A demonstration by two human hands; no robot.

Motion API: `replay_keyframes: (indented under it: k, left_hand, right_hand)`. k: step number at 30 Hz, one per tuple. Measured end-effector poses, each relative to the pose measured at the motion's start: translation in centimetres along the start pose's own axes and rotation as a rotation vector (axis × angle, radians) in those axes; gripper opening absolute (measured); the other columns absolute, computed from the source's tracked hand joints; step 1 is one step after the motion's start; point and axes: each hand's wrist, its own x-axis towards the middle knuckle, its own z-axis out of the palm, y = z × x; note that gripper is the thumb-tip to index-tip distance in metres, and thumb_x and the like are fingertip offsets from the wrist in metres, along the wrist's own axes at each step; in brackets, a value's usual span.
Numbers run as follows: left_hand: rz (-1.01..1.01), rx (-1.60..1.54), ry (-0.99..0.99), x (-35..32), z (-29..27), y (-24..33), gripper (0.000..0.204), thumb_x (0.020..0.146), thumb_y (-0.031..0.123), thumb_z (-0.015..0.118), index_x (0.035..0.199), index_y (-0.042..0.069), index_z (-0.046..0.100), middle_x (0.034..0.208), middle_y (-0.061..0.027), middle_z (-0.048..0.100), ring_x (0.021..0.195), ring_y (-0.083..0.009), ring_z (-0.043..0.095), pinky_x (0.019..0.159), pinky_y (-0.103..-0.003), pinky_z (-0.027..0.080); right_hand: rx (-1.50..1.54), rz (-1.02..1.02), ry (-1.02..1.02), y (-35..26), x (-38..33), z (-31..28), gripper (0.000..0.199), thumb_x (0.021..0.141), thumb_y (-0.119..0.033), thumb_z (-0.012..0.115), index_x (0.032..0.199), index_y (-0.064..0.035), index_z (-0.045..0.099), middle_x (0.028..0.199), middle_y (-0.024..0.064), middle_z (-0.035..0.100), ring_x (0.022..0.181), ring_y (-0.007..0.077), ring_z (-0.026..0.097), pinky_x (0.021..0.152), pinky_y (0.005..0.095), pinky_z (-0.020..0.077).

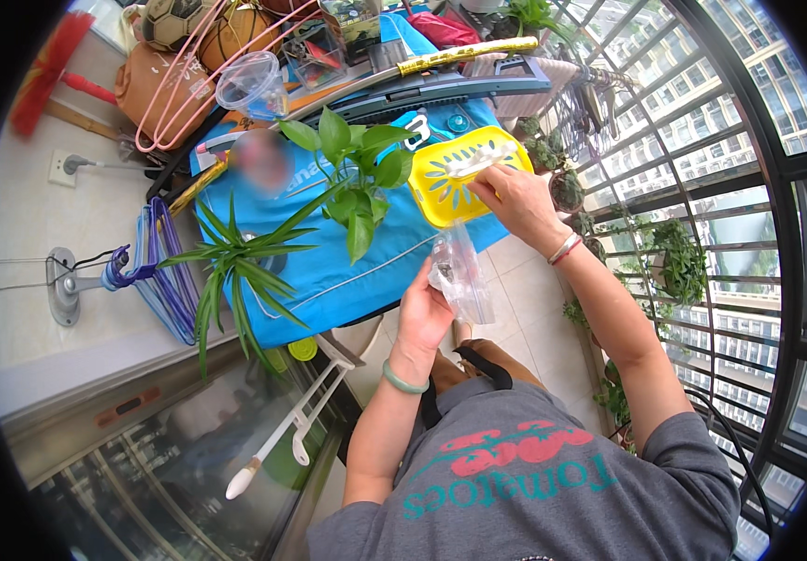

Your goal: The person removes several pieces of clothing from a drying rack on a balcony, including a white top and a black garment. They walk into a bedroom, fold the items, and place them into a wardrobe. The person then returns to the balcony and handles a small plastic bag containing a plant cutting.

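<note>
My left hand (425, 316) is closed around a clear zip-type plastic bag (467, 280), which hangs in front of my body. Something small inside the bag is too unclear to name. Over the right side of a shallow yellow plastic basket (439, 208) with slotted holes, my right hand (523, 204) has its fingers pinched together. Several slim white pieces (474, 163) lie in the basket just beyond those fingertips. Whether the fingers hold one of them is hidden. The basket rests on a blue cloth cover (328, 266).
Potted leafy plants (358, 208) and a spiky plant (235, 257) stand left of the basket. Behind are a clear tub (252, 84), balls (235, 37) and a long dark case (422, 98). Blue hangers (165, 271) hang at left; a barred window (702, 187) is at right.
</note>
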Motion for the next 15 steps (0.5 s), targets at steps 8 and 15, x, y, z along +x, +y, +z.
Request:
replay_keyframes:
  k: [8, 15]
  left_hand:
    - [0.009, -0.001, -0.017, 0.2, -0.8, 0.1, 0.041, 0.103, 0.019, 0.037, 0.137, -0.002, 0.045, 0.137, -0.0193, 0.051, 0.118, -0.0286, 0.056, 0.102, -0.043, 0.046]
    - [-0.007, -0.016, -0.034, 0.2, -0.8, 0.2, 0.041, 0.103, 0.019, 0.038, 0.137, -0.002, 0.045, 0.137, -0.0193, 0.052, 0.117, -0.0287, 0.057, 0.101, -0.044, 0.046]
  right_hand:
    - [0.106, 0.076, -0.14, -0.1, -0.1, -1.4, 0.02, 0.082, -0.028, 0.071, 0.08, -0.0101, 0.063, 0.078, 0.0055, 0.067, 0.068, 0.0241, 0.065, 0.058, 0.0355, 0.0492]
    - [0.03, 0.031, -0.236, 0.7, 0.2, -2.1, 0.029, 0.074, -0.033, 0.077, 0.071, -0.0097, 0.06, 0.071, 0.0046, 0.064, 0.064, 0.0243, 0.063, 0.056, 0.036, 0.0474]
